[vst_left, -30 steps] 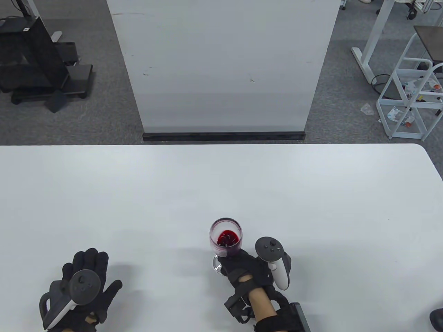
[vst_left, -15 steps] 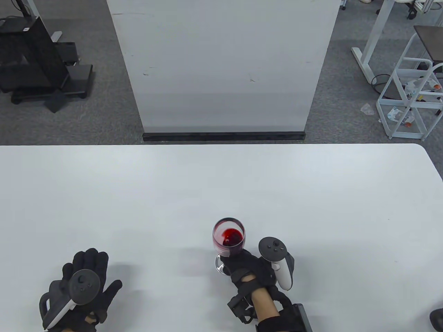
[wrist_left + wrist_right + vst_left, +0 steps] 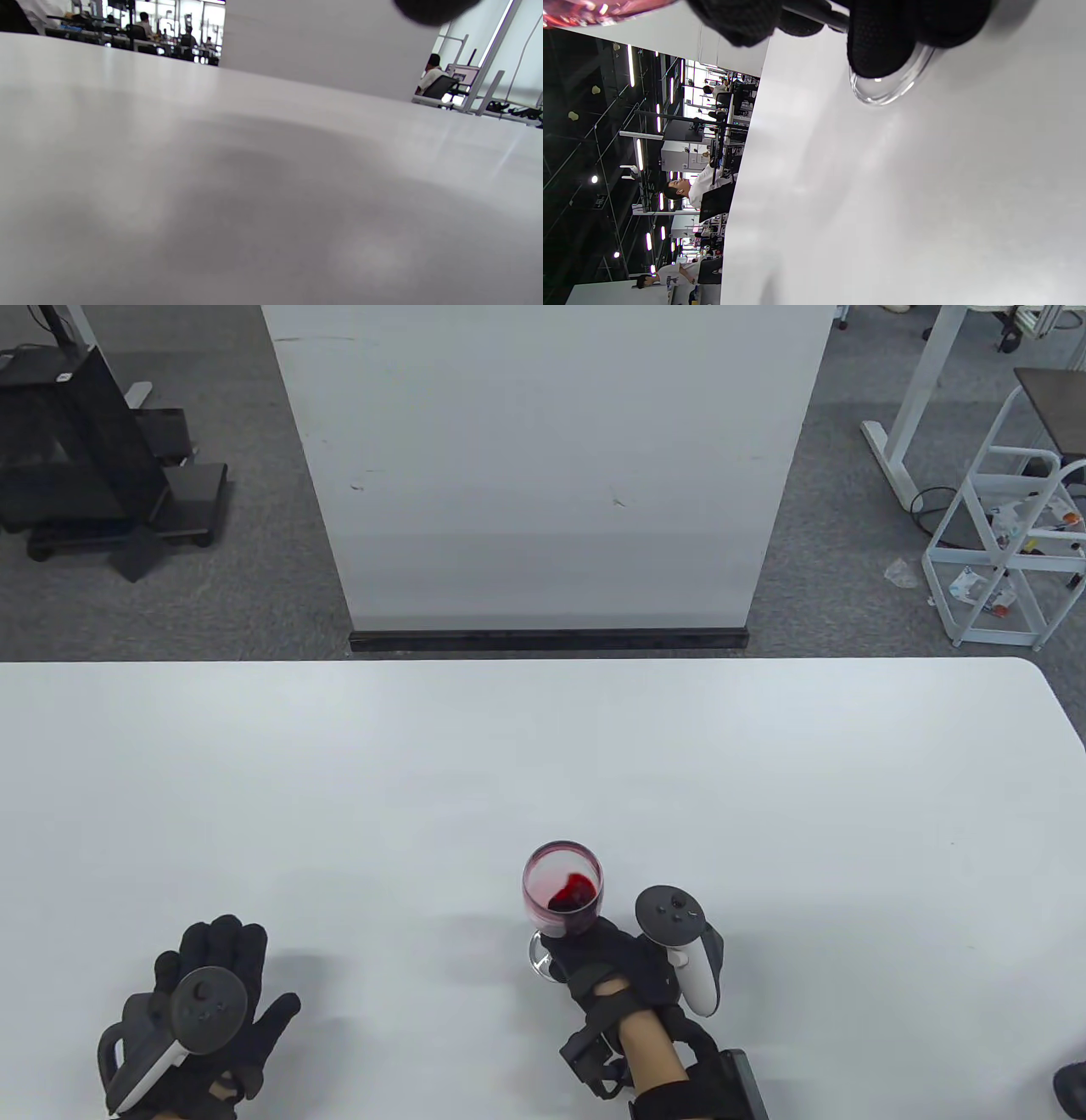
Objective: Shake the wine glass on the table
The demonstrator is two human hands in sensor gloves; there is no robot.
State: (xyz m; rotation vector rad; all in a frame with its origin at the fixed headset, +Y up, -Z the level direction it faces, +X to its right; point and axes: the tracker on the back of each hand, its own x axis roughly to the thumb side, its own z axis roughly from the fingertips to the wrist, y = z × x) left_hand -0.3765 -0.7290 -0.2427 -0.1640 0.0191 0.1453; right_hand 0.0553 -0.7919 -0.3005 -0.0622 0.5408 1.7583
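Clear wine glass [image 3: 562,891] with dark red liquid [image 3: 570,892] and a pink film on its wall; black glove on the right hand [image 3: 612,963] gripping it, grey-and-white tracker [image 3: 683,946] behind the grip; plain white table [image 3: 543,763] beneath

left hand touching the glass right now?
No: in the table view the left hand rests flat on the table, well apart from the wine glass.
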